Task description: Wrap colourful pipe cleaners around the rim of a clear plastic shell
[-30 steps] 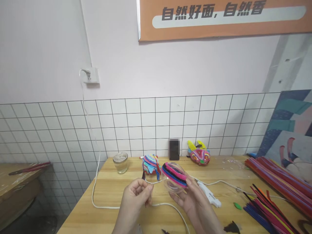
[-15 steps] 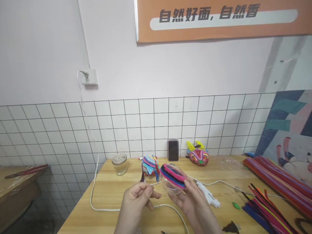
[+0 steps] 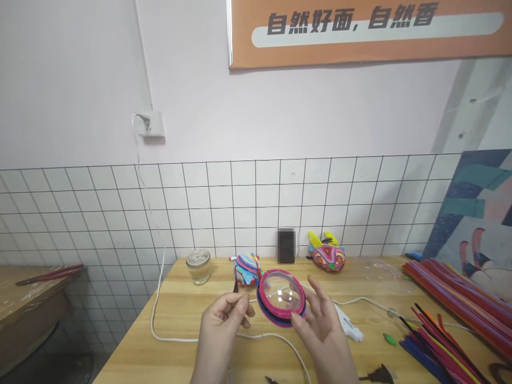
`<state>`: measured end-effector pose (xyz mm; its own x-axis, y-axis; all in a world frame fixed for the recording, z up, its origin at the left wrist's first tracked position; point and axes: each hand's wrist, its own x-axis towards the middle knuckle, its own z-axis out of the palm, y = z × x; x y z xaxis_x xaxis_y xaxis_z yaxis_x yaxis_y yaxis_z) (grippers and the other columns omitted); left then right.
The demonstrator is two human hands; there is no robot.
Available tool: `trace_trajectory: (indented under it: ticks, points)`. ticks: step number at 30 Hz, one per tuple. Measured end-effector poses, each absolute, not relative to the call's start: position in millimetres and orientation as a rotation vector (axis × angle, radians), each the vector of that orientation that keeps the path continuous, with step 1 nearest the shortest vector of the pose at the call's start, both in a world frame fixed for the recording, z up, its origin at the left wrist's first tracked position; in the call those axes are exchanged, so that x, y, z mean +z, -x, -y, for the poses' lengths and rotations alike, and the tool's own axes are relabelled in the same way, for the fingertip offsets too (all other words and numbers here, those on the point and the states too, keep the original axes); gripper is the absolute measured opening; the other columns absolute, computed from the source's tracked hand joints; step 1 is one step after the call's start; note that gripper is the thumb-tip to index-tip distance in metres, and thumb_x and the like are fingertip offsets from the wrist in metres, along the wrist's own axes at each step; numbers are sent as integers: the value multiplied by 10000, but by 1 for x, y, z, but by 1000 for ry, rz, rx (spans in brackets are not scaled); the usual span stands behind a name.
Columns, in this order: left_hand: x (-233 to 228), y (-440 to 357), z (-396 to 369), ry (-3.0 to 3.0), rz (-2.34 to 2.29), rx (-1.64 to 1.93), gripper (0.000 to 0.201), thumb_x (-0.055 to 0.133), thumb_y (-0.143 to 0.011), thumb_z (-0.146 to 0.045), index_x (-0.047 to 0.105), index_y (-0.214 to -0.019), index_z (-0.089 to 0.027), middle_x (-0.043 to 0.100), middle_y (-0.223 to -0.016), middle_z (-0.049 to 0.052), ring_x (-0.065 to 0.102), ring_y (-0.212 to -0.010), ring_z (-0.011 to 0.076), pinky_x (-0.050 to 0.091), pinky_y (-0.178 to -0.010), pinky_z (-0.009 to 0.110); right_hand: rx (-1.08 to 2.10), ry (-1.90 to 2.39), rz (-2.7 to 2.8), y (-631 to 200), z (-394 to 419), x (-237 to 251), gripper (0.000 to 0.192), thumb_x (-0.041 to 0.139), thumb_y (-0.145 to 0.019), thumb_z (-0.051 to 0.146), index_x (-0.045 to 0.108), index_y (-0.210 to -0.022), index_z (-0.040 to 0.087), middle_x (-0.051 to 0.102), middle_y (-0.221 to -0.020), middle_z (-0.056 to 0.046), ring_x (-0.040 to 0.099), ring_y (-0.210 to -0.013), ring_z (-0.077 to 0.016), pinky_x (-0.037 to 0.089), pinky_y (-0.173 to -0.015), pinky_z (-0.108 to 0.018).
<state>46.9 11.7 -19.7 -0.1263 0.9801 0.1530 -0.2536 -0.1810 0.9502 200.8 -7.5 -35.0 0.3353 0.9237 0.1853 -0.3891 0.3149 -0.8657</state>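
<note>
My right hand (image 3: pixel 322 325) holds a clear plastic dome (image 3: pixel 282 293) by its edge, the thumb at its lower right rim. Fuzzy pink, black and blue pipe cleaners (image 3: pixel 272 314) ring the dome, pink uppermost. To the left of it, my left hand (image 3: pixel 224 320) is closed, thumb and index fingertip pressed together close to the dome but apart from it. Whatever the pinch may hold is too small to make out. Just behind the hands sits a striped, multicoloured round craft piece (image 3: pixel 247 269). A white glue gun (image 3: pixel 349 322) lies partly behind my right hand.
A lidded glass jar (image 3: pixel 199 266), a dark phone (image 3: pixel 286 246) and a colourful animal-face craft (image 3: pixel 328 257) stand along the wall. Bundled pipe cleaners (image 3: pixel 452 298), a small green piece (image 3: pixel 389 339) and a black plug (image 3: pixel 380 374) lie right. A white cable (image 3: pixel 176 340) crosses the wooden table.
My right hand has turned the dome so its clear round top faces me, and its fingers are more spread. My left hand stays pinched beside it. The view has shifted slightly.
</note>
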Motion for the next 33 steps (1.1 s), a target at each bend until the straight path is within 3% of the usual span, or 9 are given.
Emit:
trace_trajectory:
  ticks: [7,10,19,23,26,29,33]
  points:
    - [-20,-47,-10,-1069,-1035,1531,341,815,-582,-415,603,-514,-158,556,-411,-42,463,-419,76,362,-443,180,911,854,855,-199,11,-38,760,788,-652,423,386,-1291,339,494,-1311,-106,445,-1250,-357,359,-991,-524]
    - [-22,-47,-11,-1068,-995,1514,362,792,-604,-452,598,-519,-158,575,-416,-30,476,-403,81,382,-435,189,875,871,872,-198,12,-37,756,789,-653,412,390,-1291,340,494,-1312,-111,447,-1242,-364,325,-1005,-557]
    - [-23,-49,-10,-992,-917,1474,378,693,-700,-518,662,-675,-141,709,-573,70,644,-527,186,453,-419,239,835,895,862,-198,8,-39,769,788,-635,422,403,-1292,320,524,-1280,-116,471,-1212,-362,326,-1006,-540]
    - [-26,-51,-11,-990,-909,1485,373,691,-733,-467,697,-910,-138,759,-888,142,693,-759,240,517,-522,277,829,904,879,-198,7,-41,766,773,-655,432,379,-1303,324,511,-1286,-117,474,-1205,-366,344,-985,-536]
    - [-33,-60,-10,-1000,-812,1588,569,768,-664,-434,619,-1157,-191,665,-1204,162,629,-1061,282,536,-794,336,816,896,936,-197,8,-43,729,742,-698,433,349,-1303,325,494,-1292,-125,458,-1213,-368,330,-985,-560]
    - [-39,-70,-6,-1031,-670,1532,972,846,-534,-445,405,-1368,-210,584,-1303,193,560,-1173,329,506,-879,365,801,899,990,-192,9,-48,710,722,-725,420,330,-1308,319,483,-1296,-129,462,-1211,-359,329,-992,-557]
    - [-35,-72,-1,-1031,-672,1424,1078,863,-536,-359,271,-1425,-213,515,-1375,187,512,-1230,329,470,-947,362,774,924,1012,-185,12,-55,677,718,-722,393,365,-1292,297,496,-1301,-128,488,-1198,-343,336,-1007,-524]
